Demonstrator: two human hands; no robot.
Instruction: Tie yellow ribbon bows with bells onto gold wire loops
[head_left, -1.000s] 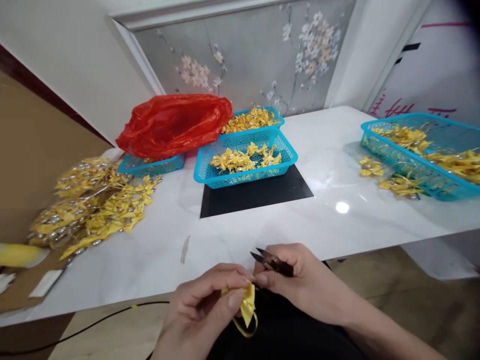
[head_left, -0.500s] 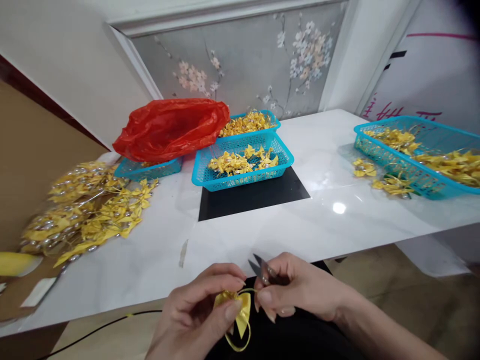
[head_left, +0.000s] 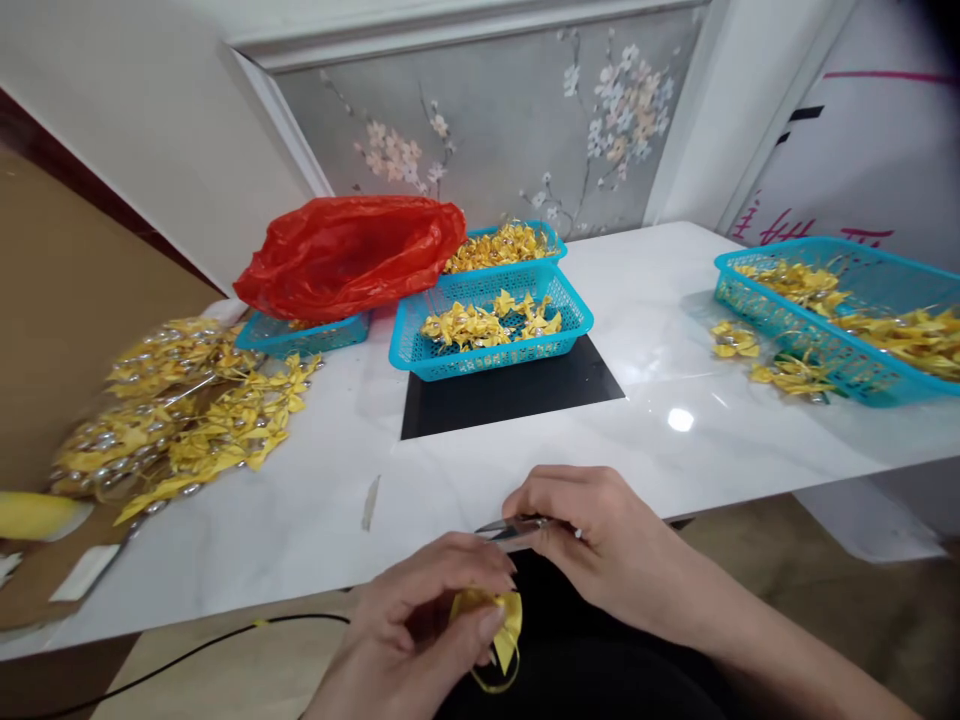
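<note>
At the table edge (head_left: 300,590), left hand (head_left: 420,630) pinches bow (head_left: 502,625); right hand (head_left: 592,545) clasps snips (head_left: 510,527).

Yellow ribbon bow (head_left: 501,622): small, satin, pinched at its knot between my left thumb and fingers, loops crumpled, one thin ribbon tail curling in a loop below. Thread snips (head_left: 511,527): small, metal, blades nearly closed, lying roughly level, tips pointing left, just above the bow.
</note>
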